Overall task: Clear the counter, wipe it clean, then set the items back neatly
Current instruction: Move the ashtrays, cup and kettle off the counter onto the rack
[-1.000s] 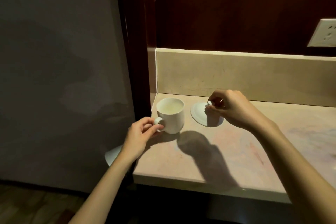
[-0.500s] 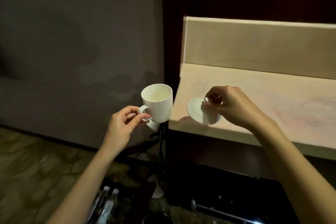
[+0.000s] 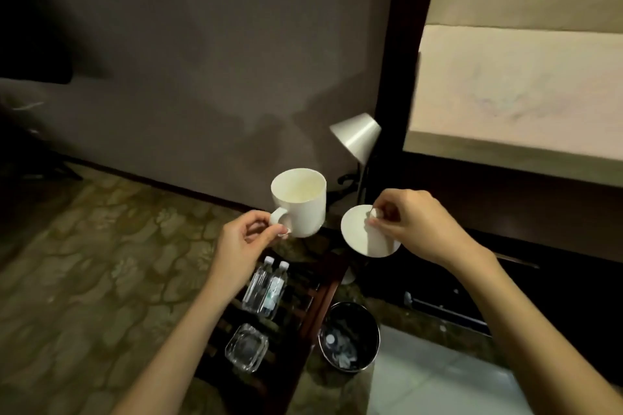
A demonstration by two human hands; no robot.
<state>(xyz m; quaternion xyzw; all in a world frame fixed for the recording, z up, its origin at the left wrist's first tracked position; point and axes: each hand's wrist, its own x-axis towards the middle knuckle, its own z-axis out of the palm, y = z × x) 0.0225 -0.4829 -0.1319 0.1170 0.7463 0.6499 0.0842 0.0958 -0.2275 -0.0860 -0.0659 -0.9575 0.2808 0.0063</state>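
My left hand [image 3: 243, 239] pinches the handle of a white mug [image 3: 300, 200] and holds it upright in the air, left of the counter. My right hand [image 3: 413, 224] grips the small knob of a round white lid [image 3: 362, 236], which hangs tilted just right of the mug. Both are off the beige stone counter [image 3: 512, 101], which lies at the upper right with nothing on the part I see.
Below my hands stands a dark wooden rack [image 3: 303, 300] with two water bottles [image 3: 268, 288] and a glass ashtray [image 3: 246, 347] on it. A black waste bin [image 3: 350, 337] sits beside it. A silver lamp [image 3: 357, 136] stands by the counter's dark side panel.
Both hands lifted the mug and the lid off the counter and carried them left and down. My view swung down to the floor and the rack.
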